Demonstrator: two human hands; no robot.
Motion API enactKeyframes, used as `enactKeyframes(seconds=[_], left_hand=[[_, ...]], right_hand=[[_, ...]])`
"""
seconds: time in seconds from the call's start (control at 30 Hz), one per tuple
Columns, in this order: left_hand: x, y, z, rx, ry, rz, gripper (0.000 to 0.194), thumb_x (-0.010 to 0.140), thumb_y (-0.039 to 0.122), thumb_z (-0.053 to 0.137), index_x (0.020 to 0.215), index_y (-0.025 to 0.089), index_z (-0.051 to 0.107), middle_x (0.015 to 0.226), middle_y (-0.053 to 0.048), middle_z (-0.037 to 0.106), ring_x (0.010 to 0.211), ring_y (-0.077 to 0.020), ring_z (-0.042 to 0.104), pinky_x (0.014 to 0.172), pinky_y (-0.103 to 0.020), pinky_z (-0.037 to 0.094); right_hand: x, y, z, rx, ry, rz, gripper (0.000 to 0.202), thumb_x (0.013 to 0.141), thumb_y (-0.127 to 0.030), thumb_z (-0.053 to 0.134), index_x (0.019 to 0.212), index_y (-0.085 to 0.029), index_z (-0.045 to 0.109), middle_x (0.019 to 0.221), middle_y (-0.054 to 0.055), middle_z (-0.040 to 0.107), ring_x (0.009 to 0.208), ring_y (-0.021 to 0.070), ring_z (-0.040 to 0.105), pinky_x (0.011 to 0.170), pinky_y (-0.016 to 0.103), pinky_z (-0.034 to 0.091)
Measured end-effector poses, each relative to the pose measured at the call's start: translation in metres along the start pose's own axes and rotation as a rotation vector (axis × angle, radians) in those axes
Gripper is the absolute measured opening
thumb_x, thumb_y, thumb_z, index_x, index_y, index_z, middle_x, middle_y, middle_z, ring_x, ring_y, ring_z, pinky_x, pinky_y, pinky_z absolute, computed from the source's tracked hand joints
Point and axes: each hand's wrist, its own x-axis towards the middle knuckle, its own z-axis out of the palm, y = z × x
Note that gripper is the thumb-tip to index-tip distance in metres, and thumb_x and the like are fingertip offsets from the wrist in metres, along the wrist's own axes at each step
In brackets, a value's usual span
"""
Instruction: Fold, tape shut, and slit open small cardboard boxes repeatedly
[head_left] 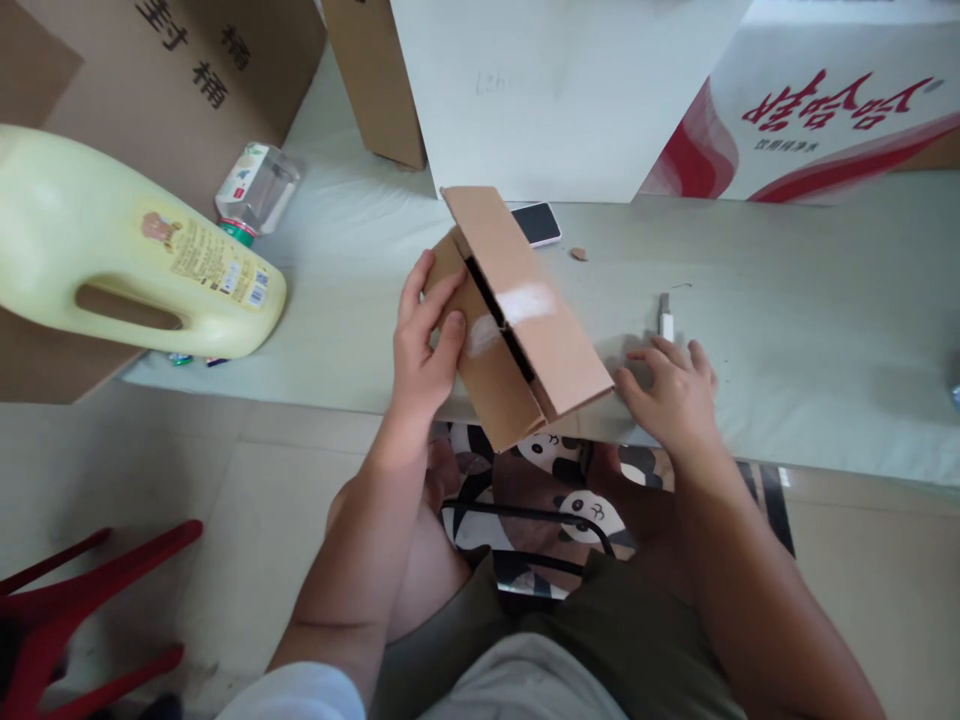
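Observation:
A small brown cardboard box (532, 310) is tilted at the front edge of the bed-like surface. One flap stands partly raised, with a dark gap along the seam and whitish torn patches on both sides of it. My left hand (427, 345) grips the box by its left side, thumb on top. To the right of the box, my right hand (673, 390) has its fingers apart and holds nothing I can see. Just beyond its fingertips lies a small white object with a grey metal tip (665, 315); whether they touch is unclear.
A phone (538, 224) and a brown scrap (578, 254) lie behind the box. Large cartons, including a white box (555, 100), line the back. At left are a yellow jug (135, 250) and a clear bottle (259, 190). A red stool (97, 610) stands lower left.

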Motion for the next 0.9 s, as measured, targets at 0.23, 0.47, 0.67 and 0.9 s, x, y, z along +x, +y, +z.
enactKeyframes(seconds=[0.23, 0.47, 0.67, 0.9], left_hand=[[0.003, -0.004, -0.004, -0.292, 0.094, -0.317, 0.06, 0.098, 0.068, 0.035, 0.135, 0.031, 0.065, 0.153, -0.008, 0.058, 0.142, -0.0311, 0.055, 0.112, -0.051, 0.052], [0.004, 0.008, -0.005, -0.572, -0.033, -0.538, 0.073, 0.087, 0.081, 0.037, 0.125, 0.026, 0.067, 0.13, -0.01, 0.073, 0.131, -0.0327, 0.065, 0.095, -0.045, 0.06], [0.005, 0.01, -0.006, -0.564, 0.085, -0.619, 0.04, 0.076, 0.061, 0.071, 0.086, 0.022, 0.07, 0.102, -0.008, 0.076, 0.118, -0.0303, 0.07, 0.097, -0.042, 0.06], [0.006, 0.017, -0.009, -0.632, -0.047, -0.76, 0.039, 0.067, 0.056, 0.082, 0.081, 0.021, 0.072, 0.076, -0.003, 0.074, 0.076, -0.023, 0.073, 0.071, -0.037, 0.061]], right_hand=[[-0.006, -0.001, 0.011, 0.248, -0.079, -0.197, 0.036, 0.089, -0.044, 0.059, 0.116, -0.026, 0.074, 0.149, 0.011, 0.058, 0.152, 0.0406, 0.039, 0.122, 0.074, 0.027], [-0.001, 0.003, 0.013, 0.445, -0.236, -0.254, 0.056, 0.096, -0.056, 0.051, 0.146, -0.032, 0.055, 0.163, 0.006, 0.044, 0.16, 0.0345, 0.026, 0.131, 0.068, 0.015], [-0.003, -0.002, 0.002, 0.693, -0.091, -0.307, 0.065, 0.092, -0.057, 0.061, 0.15, -0.031, 0.047, 0.164, 0.009, 0.042, 0.159, 0.0333, 0.028, 0.132, 0.064, 0.015], [-0.011, 0.0, 0.014, 0.942, -0.089, -0.148, 0.062, 0.082, -0.058, 0.073, 0.131, -0.023, 0.055, 0.122, 0.014, 0.069, 0.116, 0.0297, 0.068, 0.103, 0.051, 0.056]])
